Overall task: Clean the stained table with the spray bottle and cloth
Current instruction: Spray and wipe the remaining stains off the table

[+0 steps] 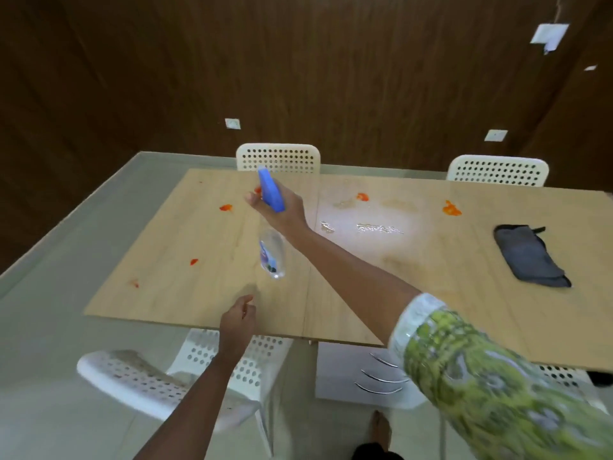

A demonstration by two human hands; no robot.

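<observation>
Cloth [530,255] on table [205,293], right of bottle [271,224].

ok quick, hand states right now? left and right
Left hand: holds nothing, fingers loosely curled, by the table's near edge.
Right hand: grips the spray bottle by its blue head, raised over the table.

The right arm wears a green-and-white patterned sleeve [481,370]; the left forearm [195,386] is bare.

Dining or meeting room — wood-panelled walls [365,78], long table [199,293], white perforated chairs [278,156], tiled floor [49,327]
</observation>
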